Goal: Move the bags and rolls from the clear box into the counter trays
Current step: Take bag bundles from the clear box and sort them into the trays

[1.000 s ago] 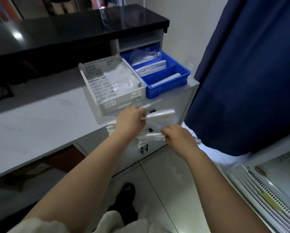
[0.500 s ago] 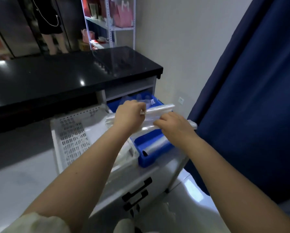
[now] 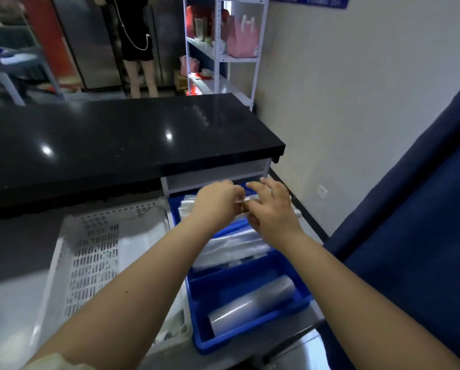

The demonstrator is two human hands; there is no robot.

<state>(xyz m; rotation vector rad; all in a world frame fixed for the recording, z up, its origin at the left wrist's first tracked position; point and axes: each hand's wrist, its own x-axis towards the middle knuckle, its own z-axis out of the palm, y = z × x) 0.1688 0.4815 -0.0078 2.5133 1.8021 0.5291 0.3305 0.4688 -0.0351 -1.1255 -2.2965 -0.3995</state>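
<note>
The bench (image 3: 7,311) carries a white tray (image 3: 63,265) with a blue tray (image 3: 250,341) just beside it on the right, its far end under a black top (image 3: 116,140). A clear roll (image 3: 250,305) lies in the near compartment and flat bags (image 3: 234,248) in the middle one. Over the far compartment, the left hand (image 3: 217,202) pinches a clear bundle (image 3: 246,201) with curled fingers. The right hand (image 3: 273,213) rests on it, fingers nearly straight and spread.
</note>
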